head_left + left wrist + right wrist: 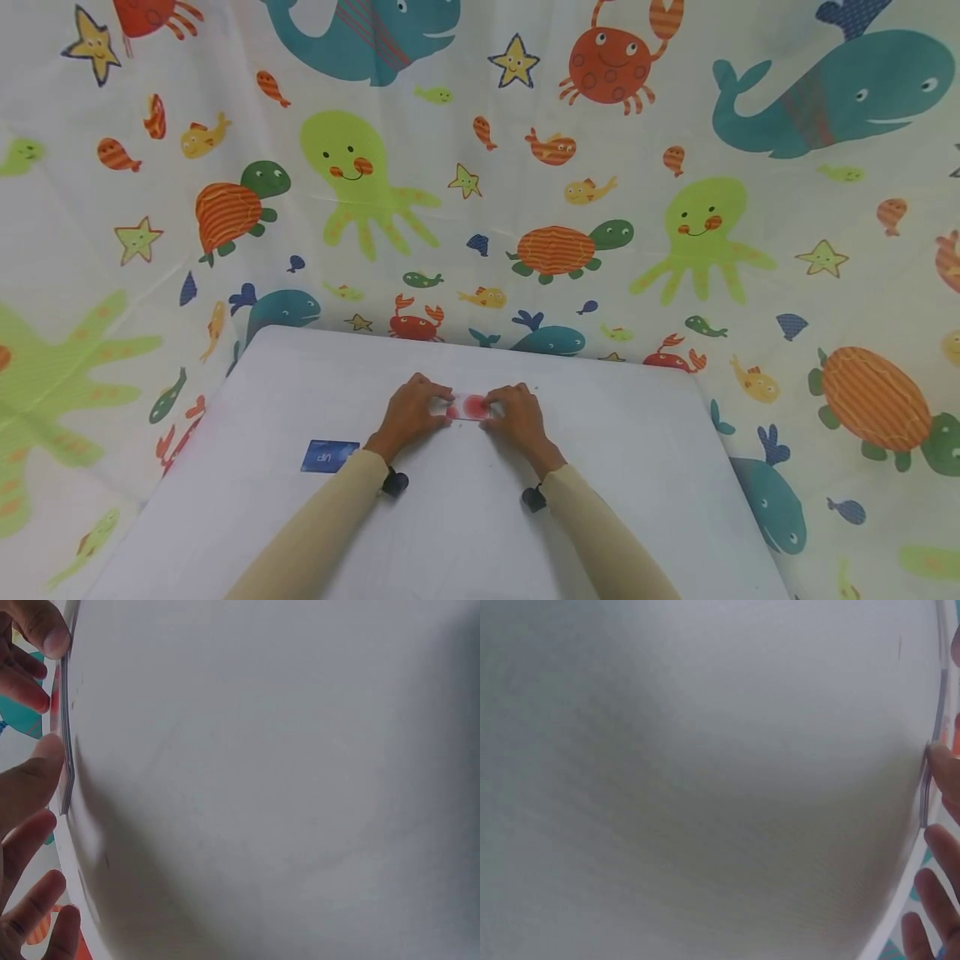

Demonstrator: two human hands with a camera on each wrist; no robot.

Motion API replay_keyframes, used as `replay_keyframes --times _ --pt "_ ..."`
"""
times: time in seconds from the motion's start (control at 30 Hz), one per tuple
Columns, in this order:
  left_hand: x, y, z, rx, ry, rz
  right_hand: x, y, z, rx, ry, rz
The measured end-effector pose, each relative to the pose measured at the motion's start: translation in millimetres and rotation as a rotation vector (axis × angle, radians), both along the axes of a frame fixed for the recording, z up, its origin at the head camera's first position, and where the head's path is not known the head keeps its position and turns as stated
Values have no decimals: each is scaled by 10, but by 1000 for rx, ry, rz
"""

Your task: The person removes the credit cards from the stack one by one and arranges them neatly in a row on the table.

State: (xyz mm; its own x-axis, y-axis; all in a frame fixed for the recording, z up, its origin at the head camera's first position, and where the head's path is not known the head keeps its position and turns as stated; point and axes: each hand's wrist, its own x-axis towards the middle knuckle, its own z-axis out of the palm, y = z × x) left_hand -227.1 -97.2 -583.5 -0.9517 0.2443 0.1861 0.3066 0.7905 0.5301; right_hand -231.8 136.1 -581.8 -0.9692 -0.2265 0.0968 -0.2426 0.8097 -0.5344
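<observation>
Thin card stack [474,407] is at mid-table [637,467], left hand [412,417] and right hand [519,419] each pinching one end; should be light, stiffish, probably slick between layers, so hold long edges near the corners.

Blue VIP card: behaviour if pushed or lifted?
The blue card likely slides rather than tips, lying flat on the white table. It's probably light, looking thin. Lifting may be fiddly: little visible edge to grip.
</observation>
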Motion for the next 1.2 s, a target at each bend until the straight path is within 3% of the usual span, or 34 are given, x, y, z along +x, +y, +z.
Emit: replay_keyframes --times 0.53,0.8,1.2 --pt "-59 44 -35 -45 -14 9 -3 -37 43 -7 -1 27" --pt "-40 47 -37 -27 -8 19 15 -31 66 -30 10 27" --pt "-54 64 29 -30 -8 3 -22 -15 90 20 -9 0"
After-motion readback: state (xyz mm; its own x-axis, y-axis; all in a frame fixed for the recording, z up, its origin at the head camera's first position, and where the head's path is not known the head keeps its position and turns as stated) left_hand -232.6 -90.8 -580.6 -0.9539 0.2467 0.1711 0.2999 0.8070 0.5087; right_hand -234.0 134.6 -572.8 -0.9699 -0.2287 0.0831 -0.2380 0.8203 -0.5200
